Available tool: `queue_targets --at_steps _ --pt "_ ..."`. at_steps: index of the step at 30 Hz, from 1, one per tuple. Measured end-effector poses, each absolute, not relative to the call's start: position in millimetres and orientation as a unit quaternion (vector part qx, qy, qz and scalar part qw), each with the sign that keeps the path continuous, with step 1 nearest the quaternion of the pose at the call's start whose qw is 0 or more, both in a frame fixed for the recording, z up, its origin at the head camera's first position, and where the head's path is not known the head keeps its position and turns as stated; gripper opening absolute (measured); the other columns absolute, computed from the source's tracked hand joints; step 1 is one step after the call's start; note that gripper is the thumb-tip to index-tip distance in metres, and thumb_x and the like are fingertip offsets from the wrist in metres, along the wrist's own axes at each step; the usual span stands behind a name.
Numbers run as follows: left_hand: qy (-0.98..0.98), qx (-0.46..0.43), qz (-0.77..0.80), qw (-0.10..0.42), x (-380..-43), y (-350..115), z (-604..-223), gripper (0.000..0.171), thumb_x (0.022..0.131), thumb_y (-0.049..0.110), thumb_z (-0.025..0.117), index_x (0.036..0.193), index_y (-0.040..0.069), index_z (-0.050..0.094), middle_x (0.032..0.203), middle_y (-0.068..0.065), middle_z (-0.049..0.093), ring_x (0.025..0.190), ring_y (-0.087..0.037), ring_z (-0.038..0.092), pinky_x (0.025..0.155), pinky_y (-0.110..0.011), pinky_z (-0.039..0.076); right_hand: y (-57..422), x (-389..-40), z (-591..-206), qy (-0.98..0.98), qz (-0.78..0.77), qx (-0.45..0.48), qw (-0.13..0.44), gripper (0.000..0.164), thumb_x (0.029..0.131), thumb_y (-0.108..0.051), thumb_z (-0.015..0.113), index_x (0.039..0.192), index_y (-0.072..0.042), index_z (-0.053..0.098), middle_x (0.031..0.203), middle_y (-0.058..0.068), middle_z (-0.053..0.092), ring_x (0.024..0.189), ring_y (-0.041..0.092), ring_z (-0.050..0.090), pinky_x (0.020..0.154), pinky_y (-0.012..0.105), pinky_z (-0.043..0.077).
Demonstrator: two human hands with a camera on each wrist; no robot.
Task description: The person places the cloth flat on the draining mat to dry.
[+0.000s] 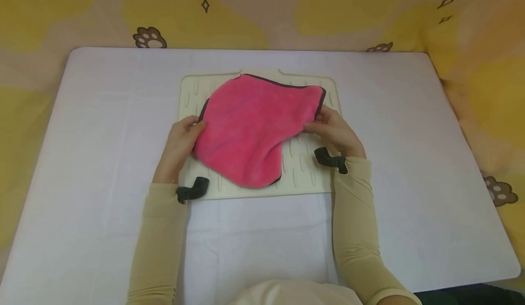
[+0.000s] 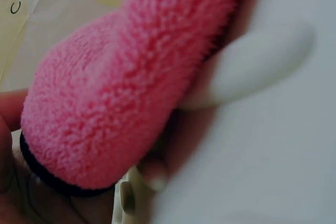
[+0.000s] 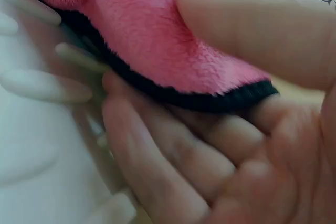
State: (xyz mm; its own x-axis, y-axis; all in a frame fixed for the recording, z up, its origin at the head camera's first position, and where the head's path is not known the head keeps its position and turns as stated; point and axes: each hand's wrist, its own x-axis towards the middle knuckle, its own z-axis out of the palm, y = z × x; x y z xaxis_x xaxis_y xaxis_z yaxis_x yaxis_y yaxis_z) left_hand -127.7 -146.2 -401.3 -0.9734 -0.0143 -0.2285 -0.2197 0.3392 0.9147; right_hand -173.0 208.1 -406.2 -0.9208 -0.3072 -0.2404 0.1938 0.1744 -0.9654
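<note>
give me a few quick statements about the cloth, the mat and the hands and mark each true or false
1. The left hand holds the pink cloth. True.
2. Raised ridges show on the pale mat. True.
3. The cloth hides the whole mat. False: parts of the mat show around it.
4. The right hand is away from the cloth. False: it grips the cloth.
5. The cloth has a white border. False: its edging is dark.
</note>
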Motion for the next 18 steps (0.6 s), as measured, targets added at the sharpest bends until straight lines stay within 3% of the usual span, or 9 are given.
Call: queue_targets --at_steps 4,8,12,15,18 --pt "0.811 -0.077 0.572 0.094 -128.2 -146.1 -400.6 0.032 0.098 0.023 0.048 0.11 -0.006 0.055 0.064 0.007 0.054 0.055 -0.004 0.048 0.052 -0.021 0.04 205.0 -176.5 -406.7 0.735 -0.664 0.02 0.133 0.033 0.092 -0.008 0.06 0.12 0.006 0.051 0.086 0.005 0.067 0.077 0.012 0.064 0.073 0.021 0.05" --pt "0.804 -0.067 0.576 0.131 -128.3 -145.8 -399.6 0.027 0.098 0.016 0.046 0.116 -0.004 0.052 0.075 0.001 0.059 0.058 -0.006 0.052 0.053 -0.022 0.043 202.7 -178.9 -405.9 0.67 -0.733 0.111 0.036 0.016 0.091 -0.009 0.061 0.103 0.002 0.06 0.067 0.002 0.063 0.058 0.008 0.06 0.056 0.018 0.047" --pt "0.788 -0.024 0.587 0.184 -127.9 -144.3 -399.3 0.023 0.096 0.011 0.046 0.113 -0.005 0.05 0.076 -0.002 0.056 0.061 -0.007 0.05 0.058 -0.022 0.042 204.7 -179.5 -405.4 0.607 -0.778 0.158 -0.034 0.005 0.09 -0.008 0.063 0.089 -0.003 0.065 0.067 0.001 0.06 0.055 0.008 0.057 0.051 0.017 0.046" --pt "0.781 -0.01 0.594 0.191 -127.3 -143.0 -400.2 0.021 0.097 0.019 0.049 0.097 -0.002 0.051 0.068 0.001 0.046 0.059 -0.008 0.042 0.056 -0.022 0.037 207.4 -178.7 -404.2 0.589 -0.795 0.147 -0.022 0.006 0.091 -0.008 0.061 0.09 -0.007 0.067 0.078 0.0 0.061 0.066 0.007 0.058 0.061 0.017 0.048" --pt "0.781 -0.021 0.598 0.177 -126.5 -143.1 -401.2 0.036 0.098 0.033 0.05 0.08 0.002 0.049 0.061 0.003 0.038 0.056 -0.009 0.037 0.051 -0.024 0.033 209.1 -177.8 -404.3 0.597 -0.794 0.114 0.027 0.01 0.092 -0.007 0.058 0.1 -0.004 0.064 0.094 0.002 0.059 0.082 0.01 0.056 0.073 0.019 0.047"
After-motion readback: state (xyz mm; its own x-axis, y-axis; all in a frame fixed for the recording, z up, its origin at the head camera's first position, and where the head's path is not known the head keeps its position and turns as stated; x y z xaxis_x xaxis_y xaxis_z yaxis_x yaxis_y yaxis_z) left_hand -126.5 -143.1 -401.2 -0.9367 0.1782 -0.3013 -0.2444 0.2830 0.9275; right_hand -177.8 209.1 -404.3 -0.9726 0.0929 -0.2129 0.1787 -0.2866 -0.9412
